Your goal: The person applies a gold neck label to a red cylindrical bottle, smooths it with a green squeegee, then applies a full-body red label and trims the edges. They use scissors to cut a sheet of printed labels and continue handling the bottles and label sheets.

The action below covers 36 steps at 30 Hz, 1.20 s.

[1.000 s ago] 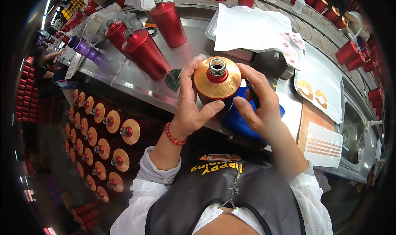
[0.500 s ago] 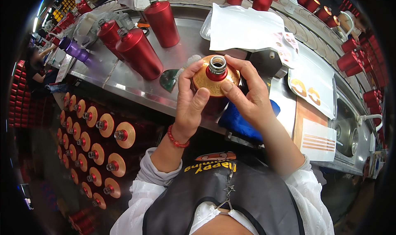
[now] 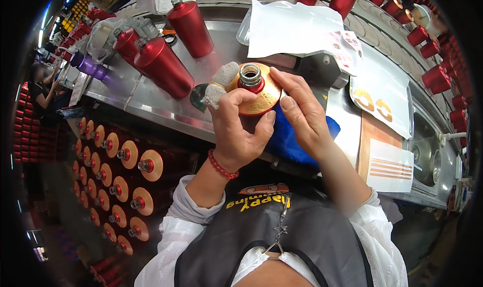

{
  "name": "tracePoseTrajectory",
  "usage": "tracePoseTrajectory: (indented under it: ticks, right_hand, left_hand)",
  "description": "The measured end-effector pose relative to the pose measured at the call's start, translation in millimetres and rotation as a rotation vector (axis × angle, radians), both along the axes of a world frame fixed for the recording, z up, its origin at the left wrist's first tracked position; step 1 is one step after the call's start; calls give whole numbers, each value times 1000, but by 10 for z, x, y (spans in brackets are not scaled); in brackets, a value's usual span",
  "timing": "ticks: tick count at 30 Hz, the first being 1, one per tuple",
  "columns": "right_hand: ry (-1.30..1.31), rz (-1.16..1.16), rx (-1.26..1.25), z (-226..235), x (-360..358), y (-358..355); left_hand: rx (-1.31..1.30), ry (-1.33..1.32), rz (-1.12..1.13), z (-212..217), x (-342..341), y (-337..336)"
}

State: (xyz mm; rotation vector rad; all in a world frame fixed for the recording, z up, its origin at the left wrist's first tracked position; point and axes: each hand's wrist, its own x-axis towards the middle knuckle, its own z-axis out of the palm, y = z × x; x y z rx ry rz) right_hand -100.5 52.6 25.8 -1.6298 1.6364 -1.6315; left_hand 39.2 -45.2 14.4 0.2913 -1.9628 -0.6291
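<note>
A red glass bottle with a gold, embossed-looking shoulder (image 3: 266, 93) stands between my hands, its clear open neck tilted up toward me. My left hand (image 3: 236, 123) grips it from the left and near side, index finger bent on the gold and thumb at the lower rim. Grey cloth covers (image 3: 221, 80) sit on some of its fingers. Along the bottle's right edge lie the fingers of my right hand (image 3: 304, 113), thumb close to the rim. The bottle's lower body is hidden. A blue cloth-like pad (image 3: 287, 141) lies beneath and to the right.
Plain red bottles (image 3: 163, 68) stand on the metal bench at left. White sheets (image 3: 297, 30) and a tray (image 3: 397, 100) with gold curved stickers (image 3: 375, 105) lie right. Several gold-shouldered bottles (image 3: 128, 153) fill the lower left. A conveyor (image 3: 380, 40) curves behind; a person (image 3: 43, 90) is far left.
The bottle has shifted slightly left and up. My left index finger has bent onto the gold shoulder, and the right thumb has lifted from the gold to the bottle's right edge.
</note>
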Motion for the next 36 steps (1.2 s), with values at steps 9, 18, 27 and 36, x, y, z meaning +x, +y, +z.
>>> tracePoseTrajectory:
  ticks: [9, 18, 27, 36]
  right_hand:
    - [119, -12, 2, 54, -49, 24]
    - [527, -87, -115, 174, -12, 103]
    - [538, -73, -163, 74, -68, 97]
    - [432, -63, -153, -11, -67, 112]
  left_hand:
    - [303, 199, -150, -116, 8, 66]
    - [329, 304, -241, -62, -60, 89]
    - [168, 142, -286, -169, 98, -75]
    - [720, 294, -394, 45, -6, 7]
